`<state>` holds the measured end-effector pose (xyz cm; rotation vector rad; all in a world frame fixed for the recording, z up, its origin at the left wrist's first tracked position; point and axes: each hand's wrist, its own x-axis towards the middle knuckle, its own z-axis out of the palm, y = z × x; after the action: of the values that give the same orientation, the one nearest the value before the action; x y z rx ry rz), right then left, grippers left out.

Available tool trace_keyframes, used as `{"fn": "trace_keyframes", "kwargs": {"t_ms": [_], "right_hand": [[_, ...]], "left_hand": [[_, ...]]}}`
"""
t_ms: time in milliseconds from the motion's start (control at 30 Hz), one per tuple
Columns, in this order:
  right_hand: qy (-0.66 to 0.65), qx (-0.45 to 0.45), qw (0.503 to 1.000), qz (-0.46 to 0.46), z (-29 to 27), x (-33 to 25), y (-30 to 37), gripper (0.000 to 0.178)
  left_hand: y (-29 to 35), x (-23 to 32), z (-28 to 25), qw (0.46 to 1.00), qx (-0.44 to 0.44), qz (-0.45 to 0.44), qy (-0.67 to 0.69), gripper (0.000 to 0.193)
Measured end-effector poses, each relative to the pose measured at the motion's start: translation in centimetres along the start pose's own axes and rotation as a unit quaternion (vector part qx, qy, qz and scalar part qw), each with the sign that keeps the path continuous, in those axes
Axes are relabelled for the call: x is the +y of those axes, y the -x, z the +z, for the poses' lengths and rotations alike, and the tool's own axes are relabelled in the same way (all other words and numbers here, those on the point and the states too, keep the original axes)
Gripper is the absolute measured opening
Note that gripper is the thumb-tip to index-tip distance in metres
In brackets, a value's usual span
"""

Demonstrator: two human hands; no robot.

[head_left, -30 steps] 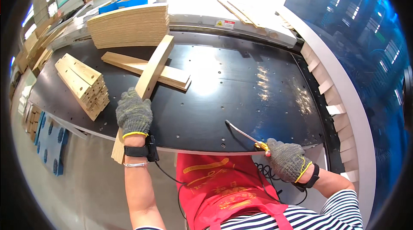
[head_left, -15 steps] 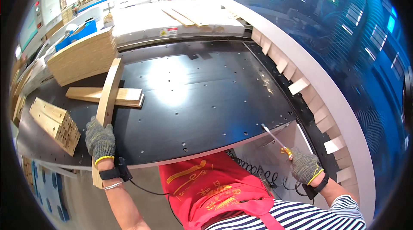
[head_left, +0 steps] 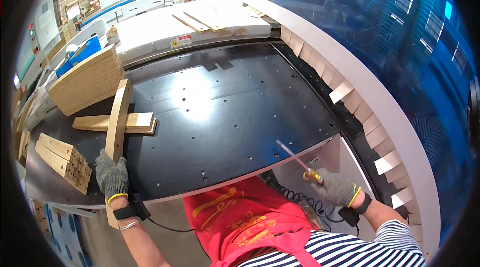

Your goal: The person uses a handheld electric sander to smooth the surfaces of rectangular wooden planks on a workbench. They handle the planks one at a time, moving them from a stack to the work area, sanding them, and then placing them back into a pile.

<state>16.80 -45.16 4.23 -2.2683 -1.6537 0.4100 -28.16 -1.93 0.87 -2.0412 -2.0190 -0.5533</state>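
Note:
At the left, my gloved left hand (head_left: 112,174) is closed round the near part of a long wooden board (head_left: 117,119). This board lies across two shorter wooden strips (head_left: 137,121) on the black table, and its near end sticks out past the table's edge. My gloved right hand (head_left: 336,188) grips an air blow gun (head_left: 295,156) with a brass-coloured body and a long thin nozzle. The nozzle points up and left over the table's front edge, its tip above the black surface. My palm hides the gun's rear.
A block of drilled wooden pieces (head_left: 64,162) lies at the left, with a tall stack of boards (head_left: 87,81) behind it. The black table (head_left: 235,132) has rows of small holes. Along the right runs a machine's strip curtain (head_left: 367,122). A coiled hose (head_left: 295,197) hangs below the edge.
My right hand has moved left with the blow gun, bringing its nozzle tip left and slightly up. My left hand still holds the board. The whole view has shifted a little.

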Motion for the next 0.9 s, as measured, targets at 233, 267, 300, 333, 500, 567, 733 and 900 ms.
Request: {"fn": "trace_keyframes", "kwargs": {"t_ms": [233,267,300,333,500,567,733,900], "right_hand": [[0.087,0.106,0.959,0.248,-0.4,10.8,-2.9,0.049],[0.075,0.128,0.953,0.262,0.1,12.0,-2.1,0.05],[0.06,0.153,0.948,0.274,0.2,12.4,-1.7,0.052],[0.016,0.141,0.939,0.314,0.6,12.5,-1.2,0.052],[-0.099,0.183,0.905,0.371,2.6,10.9,0.0,0.044],[-0.16,0.208,0.881,0.394,2.8,9.8,-0.5,0.039],[-0.259,0.261,0.883,0.291,8.7,17.1,-1.7,0.042],[-0.388,0.298,0.828,0.272,19.4,26.5,-4.0,0.039]], "left_hand": [[0.2,-0.2,0.6,1.0,0.001,0.015,0.02,0.077],[0.3,1.1,-0.9,0.999,-0.042,-0.005,0.024,0.078],[0.2,1.0,-0.7,0.999,-0.03,-0.002,0.017,0.078],[0.2,0.1,0.1,1.0,-0.019,0.002,0.011,0.078],[0.5,-1.6,0.5,0.999,0.011,0.023,0.025,0.073],[0.3,-0.9,0.2,0.999,-0.011,0.016,0.034,0.073],[0.4,0.3,-1.9,0.997,-0.077,0.0,0.016,0.072],[1.5,1.1,-2.4,0.995,-0.046,-0.024,0.086,0.064]]}}
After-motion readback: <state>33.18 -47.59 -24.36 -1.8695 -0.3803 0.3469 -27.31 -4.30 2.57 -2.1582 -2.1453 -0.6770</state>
